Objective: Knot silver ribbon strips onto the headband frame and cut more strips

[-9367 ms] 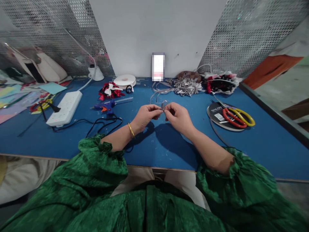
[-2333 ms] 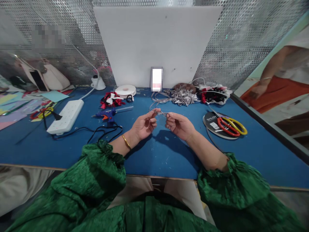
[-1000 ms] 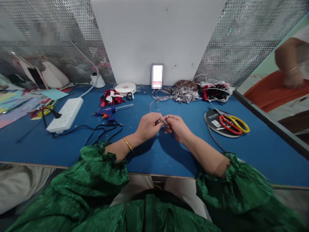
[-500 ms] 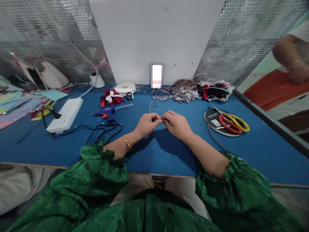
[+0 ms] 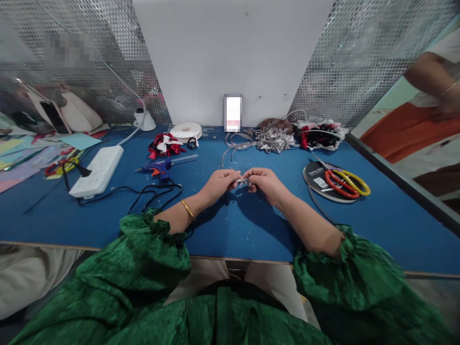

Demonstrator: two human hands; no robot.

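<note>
Over the middle of the blue table, my left hand (image 5: pixel 222 184) and my right hand (image 5: pixel 266 183) almost meet, fingers pinched. Between their fingertips is a small piece of grey ribbon (image 5: pixel 243 182), apparently looped or knotted; its exact shape is too small to make out. Both hands grip it. Behind them lie loose strands of grey ribbon (image 5: pixel 237 143) and a pile of grey ribbon bows (image 5: pixel 275 139). To the right, scissors (image 5: pixel 347 183) with red and yellow handles rest on a black ribbon spool (image 5: pixel 318 177).
A blue glue gun (image 5: pixel 158 166) with its black cord lies left, near a white power strip (image 5: pixel 98 170). Red bows (image 5: pixel 165 145) and a white ribbon roll (image 5: pixel 186 130) sit behind it. A phone (image 5: pixel 233 113) leans on the white board. Another person's arm (image 5: pixel 429 74) shows at right.
My right hand has turned slightly and its fingers have drawn a little away from the left. More of the grey ribbon now shows between the fingertips.
</note>
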